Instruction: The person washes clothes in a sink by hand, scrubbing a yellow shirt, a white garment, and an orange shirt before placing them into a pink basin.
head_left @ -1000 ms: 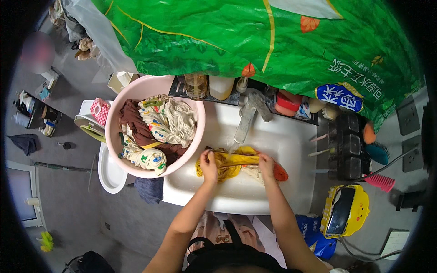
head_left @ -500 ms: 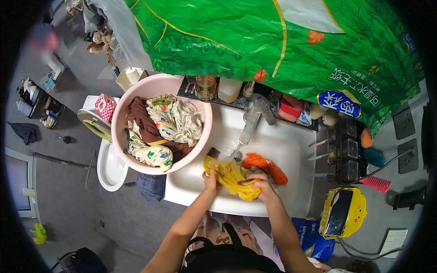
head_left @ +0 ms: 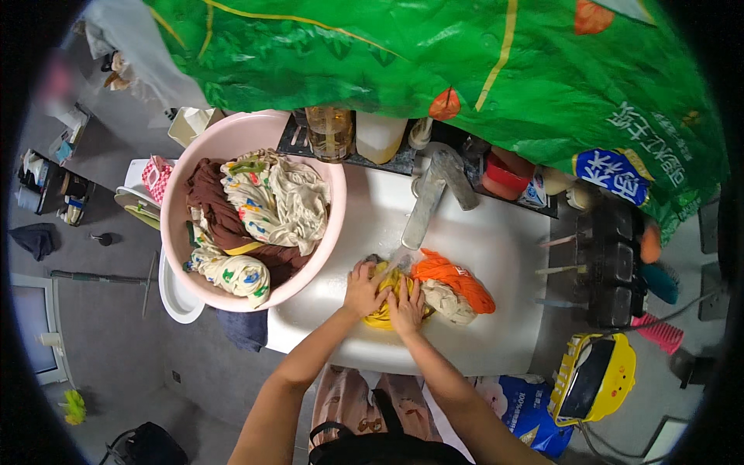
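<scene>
A bunched yellow cloth (head_left: 385,316) lies wet in the white sink (head_left: 496,225), just below the metal faucet (head_left: 425,213). My left hand (head_left: 362,291) presses on its left side, and my right hand (head_left: 407,307) rests on its right side, with fingers spread over the fabric. The two hands nearly meet in the middle. Water from the faucet falls beside my fingers. Right of my right hand, an orange cloth (head_left: 457,280) lies against a beige cloth (head_left: 448,302). A small dark piece of fabric (head_left: 373,260) shows behind my left fingers.
A pink basin (head_left: 337,209) of brown and patterned white clothes overhangs the sink's left side. Bottles (head_left: 380,138) and a red container (head_left: 505,174) line the back ledge. A large green package (head_left: 349,70) hangs over the back. A black holder (head_left: 608,263) stands at the right.
The yellow cloth has been lowered from between my hands into the sink. My right hand has moved left toward my left hand. The orange and beige cloths are now more exposed.
</scene>
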A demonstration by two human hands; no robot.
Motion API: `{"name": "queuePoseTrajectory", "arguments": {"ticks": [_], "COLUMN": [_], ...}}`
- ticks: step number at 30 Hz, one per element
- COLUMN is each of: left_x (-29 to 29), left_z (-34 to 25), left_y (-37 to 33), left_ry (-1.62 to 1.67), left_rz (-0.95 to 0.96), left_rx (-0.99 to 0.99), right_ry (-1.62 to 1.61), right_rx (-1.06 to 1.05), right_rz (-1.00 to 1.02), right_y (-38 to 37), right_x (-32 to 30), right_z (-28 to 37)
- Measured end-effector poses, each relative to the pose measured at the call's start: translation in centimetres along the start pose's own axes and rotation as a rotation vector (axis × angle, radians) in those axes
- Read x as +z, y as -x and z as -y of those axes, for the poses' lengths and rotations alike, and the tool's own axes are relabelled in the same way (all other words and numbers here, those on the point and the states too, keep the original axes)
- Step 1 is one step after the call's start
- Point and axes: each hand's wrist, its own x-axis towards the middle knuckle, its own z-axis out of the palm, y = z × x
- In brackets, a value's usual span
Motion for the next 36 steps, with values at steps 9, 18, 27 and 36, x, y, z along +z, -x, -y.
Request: {"name": "queuePoseTrajectory", "arguments": {"ticks": [9, 18, 27, 36], "left_x": [6.9, 10.0, 5.1, 2.4], "left_z": [1.0, 4.6, 4.3, -1.5], "left_y": [-2.6, -4.2, -2.2, 1.1], "left_ry": [0.121, 0.705, 0.380, -0.205], "left_rz": [0.019, -0.040, 0.395, 0.439], "left_rx": [-0.236, -0.981, -0.174, 0.050], "right_ry": [0.120, 0.407, -0.528, 0.034], "right_rx": [-0.167, -0.282, -0.480, 0.058], "right_rz": [-0.225, 0.122, 0.004, -0.238], "right_y": [-5.6, -10.2, -0.9, -3.4], "right_x": [2.9, 0.5, -3.1, 2.5], "right_z": [-4.1, -2.2, -1.4, -1.6]}}
